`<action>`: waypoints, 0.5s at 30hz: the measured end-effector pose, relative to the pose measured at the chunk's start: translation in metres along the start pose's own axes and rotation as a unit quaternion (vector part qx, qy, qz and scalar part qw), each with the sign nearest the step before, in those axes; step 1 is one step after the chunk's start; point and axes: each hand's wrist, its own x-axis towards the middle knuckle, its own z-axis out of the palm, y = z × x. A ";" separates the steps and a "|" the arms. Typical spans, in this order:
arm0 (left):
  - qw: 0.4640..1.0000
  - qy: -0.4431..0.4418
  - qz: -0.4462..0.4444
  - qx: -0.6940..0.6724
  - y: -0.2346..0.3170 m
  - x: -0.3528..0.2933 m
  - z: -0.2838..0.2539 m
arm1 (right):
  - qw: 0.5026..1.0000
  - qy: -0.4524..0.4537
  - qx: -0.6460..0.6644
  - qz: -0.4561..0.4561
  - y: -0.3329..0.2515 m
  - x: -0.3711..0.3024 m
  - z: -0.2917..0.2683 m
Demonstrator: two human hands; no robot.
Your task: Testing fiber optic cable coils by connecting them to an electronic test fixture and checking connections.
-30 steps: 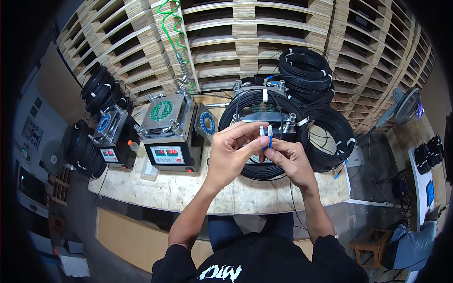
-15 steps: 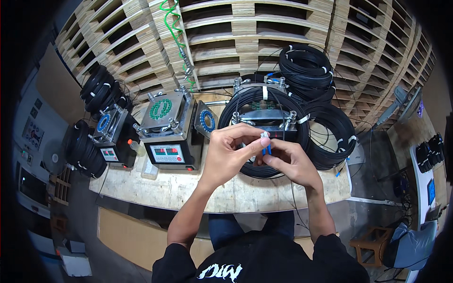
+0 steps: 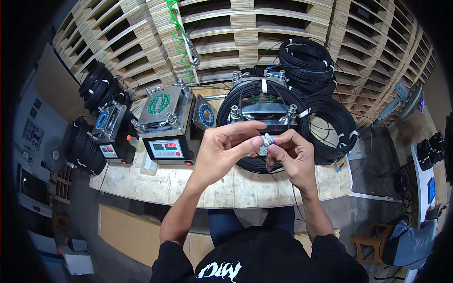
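My right hand (image 3: 295, 158) is closed in a pinch on a small blue cable connector (image 3: 270, 142) above the front of the worktable. Fingers cover most of the connector. At its tip is a small whitish piece (image 3: 266, 139), too small to name. My left hand (image 3: 219, 148) pinches that piece from the left, thumb against it and forefinger stretched out above. A thin black cable (image 3: 293, 191) hangs below my right hand. Behind both hands, a large black cable coil (image 3: 226, 106) stands around a polishing machine (image 3: 264, 107), hiding much of it.
On the wooden worktable (image 3: 226, 193), a polishing machine with a green ring of holders (image 3: 160, 106) and a smaller machine (image 3: 107, 125) stand left. A small orange-capped bottle (image 3: 135, 143) is between them. More black coils (image 3: 306, 63) lie back right. Stacked pallets (image 3: 236, 40) rise behind.
My left forefinger has lifted off the whitish piece. My right hand has turned and moved slightly right, covering more of the blue connector. The view has shifted slightly.
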 end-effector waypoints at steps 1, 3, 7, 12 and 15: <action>0.997 -0.007 0.026 0.072 0.006 -0.002 -0.002 | 1.000 -0.001 0.001 0.001 0.000 0.000 0.000; 0.972 -0.020 0.109 0.206 0.009 -0.002 -0.006 | 1.000 -0.013 0.000 0.011 -0.002 -0.001 0.001; 0.911 -0.091 0.161 0.368 0.022 0.002 -0.007 | 0.999 -0.030 0.010 0.039 0.001 -0.007 0.001; 0.937 -0.107 0.096 0.317 0.019 0.001 -0.012 | 0.997 -0.035 0.014 0.064 0.001 -0.007 0.001; 0.978 -0.085 -0.026 0.187 0.011 0.007 -0.017 | 0.996 -0.036 0.032 0.076 0.002 -0.006 -0.001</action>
